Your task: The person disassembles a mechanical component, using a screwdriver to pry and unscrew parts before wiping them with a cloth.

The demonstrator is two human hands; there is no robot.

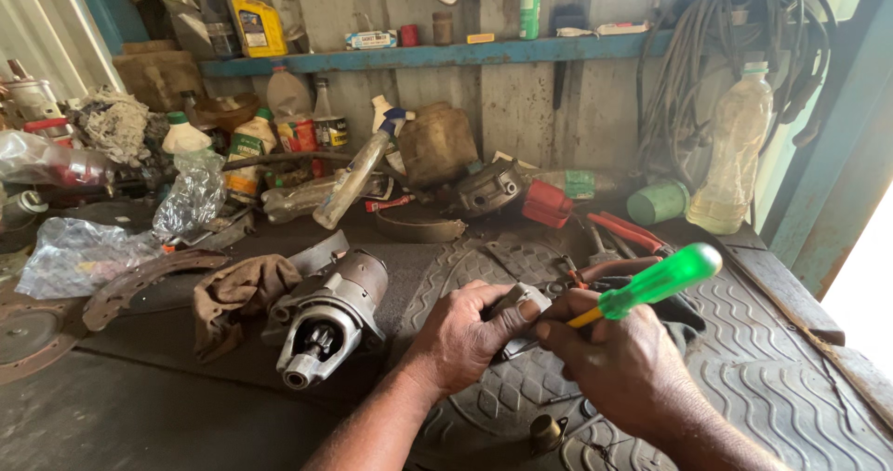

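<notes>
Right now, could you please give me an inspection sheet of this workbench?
Surface: dark ribbed rubber mat on a grimy bench.
Job's things: small grey metal part in left hand; green-handled screwdriver in right hand.
Clutter: grey starter motor, brown rag, curved brake shoe, red-handled pliers, plastic bottles.
Hands: both gripping.
Cables: hoses coiled on wall.
Surroundings: blue shelf with containers.

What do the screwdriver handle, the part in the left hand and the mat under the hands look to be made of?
Screwdriver handle: translucent green plastic, glossy; light glows through it.
Small part in the left hand: probably cast metal, dull grey; mostly covered, so uncertain.
Mat: likely rubber, matte dark grey with moulded ribs, dusty.
The right hand holds the screwdriver.
</notes>
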